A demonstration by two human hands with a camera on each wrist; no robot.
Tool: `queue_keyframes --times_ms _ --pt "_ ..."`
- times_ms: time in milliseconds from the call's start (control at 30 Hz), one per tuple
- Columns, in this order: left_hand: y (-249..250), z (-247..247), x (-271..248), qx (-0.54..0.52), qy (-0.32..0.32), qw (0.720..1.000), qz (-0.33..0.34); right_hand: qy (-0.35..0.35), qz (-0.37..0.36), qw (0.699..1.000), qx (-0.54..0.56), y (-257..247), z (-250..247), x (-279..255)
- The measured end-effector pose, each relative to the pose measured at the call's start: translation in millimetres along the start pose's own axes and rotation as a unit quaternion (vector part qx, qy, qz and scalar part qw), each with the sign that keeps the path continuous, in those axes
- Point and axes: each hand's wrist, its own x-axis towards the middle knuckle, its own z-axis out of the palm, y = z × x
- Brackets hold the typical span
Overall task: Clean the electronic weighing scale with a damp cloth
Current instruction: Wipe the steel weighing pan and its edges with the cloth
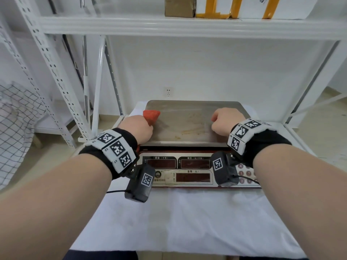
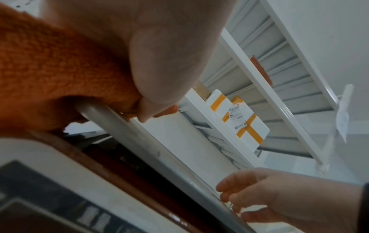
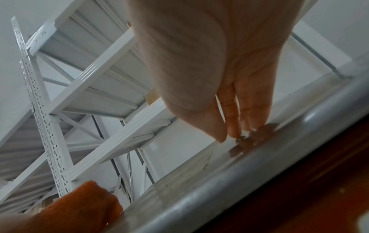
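The scale (image 1: 189, 147) sits on the white-covered table (image 1: 187, 218), steel weighing pan (image 1: 189, 119) on top, dark display panel (image 1: 178, 169) facing us. The left hand (image 1: 138, 129) is at the pan's near-left corner, fingers wrapped round a bunched orange cloth (image 1: 151, 115) whose tip pokes up past the knuckles. The right hand (image 1: 226, 120) holds nothing, fingers hanging half-bent, their tips (image 3: 232, 130) down on the steel near the pan's right side, probably to steady it.

Brownish smears are visible mid-pan, so the wiping looks far from finished. Now the risks. That pan appears to rest loosely on the body; a hard push from the left corner could tip or slide it if the right hand lets up. The cloth is meant to be damp: squeeze it over the near edge and water may run down onto the displays and keypad (image 1: 244, 173). And balled up like that, it may only smear the grime.
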Motion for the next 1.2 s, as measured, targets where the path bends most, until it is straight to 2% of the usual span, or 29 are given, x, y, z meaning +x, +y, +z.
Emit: queue_keyframes --times_ms 200,467,600,800,1200 --pt "25 -9 -32 0.163 -0.029 0.985 0.052 -0.008 -0.022 0.999 0.025 4 -1 -12" --pt "32 -1 -46 0.214 0.029 0.976 0.025 -0.014 -0.044 0.999 0.010 6 8 -15" --pt "32 12 -39 0.150 0.050 0.987 -0.013 -0.014 -0.058 0.998 0.010 9 9 -18" --pt "58 23 -36 0.092 0.050 0.994 -0.024 -0.021 -0.075 0.997 0.008 13 9 -20" --pt "108 34 -47 0.017 0.046 0.995 0.083 -0.013 -0.082 0.996 0.038 21 9 -16"
